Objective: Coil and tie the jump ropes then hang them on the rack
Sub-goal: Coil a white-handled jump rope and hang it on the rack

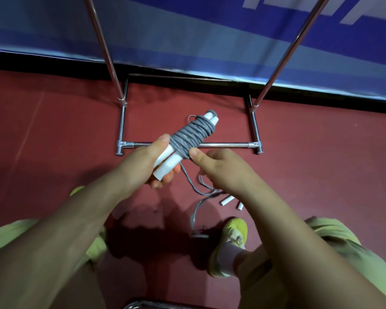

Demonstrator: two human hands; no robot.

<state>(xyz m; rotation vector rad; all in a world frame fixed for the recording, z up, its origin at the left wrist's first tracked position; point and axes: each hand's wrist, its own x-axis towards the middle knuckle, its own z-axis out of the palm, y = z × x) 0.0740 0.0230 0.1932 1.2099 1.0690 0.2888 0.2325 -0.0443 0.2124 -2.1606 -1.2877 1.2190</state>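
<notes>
A: What are the hands doing?

B: The left hand (pixel 152 161) is curled round the lower end of 2 white handles (pixel 167 161) held side by side, thumb lying along the top. The right hand (pixel 218 168) has its fingers curled too, thumb tip pressed against the lowest turn of the grey rope (pixel 192 134). Whether it pinches the cord underneath is hidden.

A: And how does the rope look?

B: It is wound in tight, overlapping turns around the upper part of the handles, making a thick grey bundle tilted up toward the right. A small loop sticks out near the top end, and a loose tail hangs from the bottom.

A: Where is it?

B: In the air, over the front bar of the chrome rack (pixel 223 144), above the red floor (pixel 54 121). A second jump rope (pixel 201 204), uncoiled, lies on the floor by the yellow shoe (pixel 236 230).
</notes>
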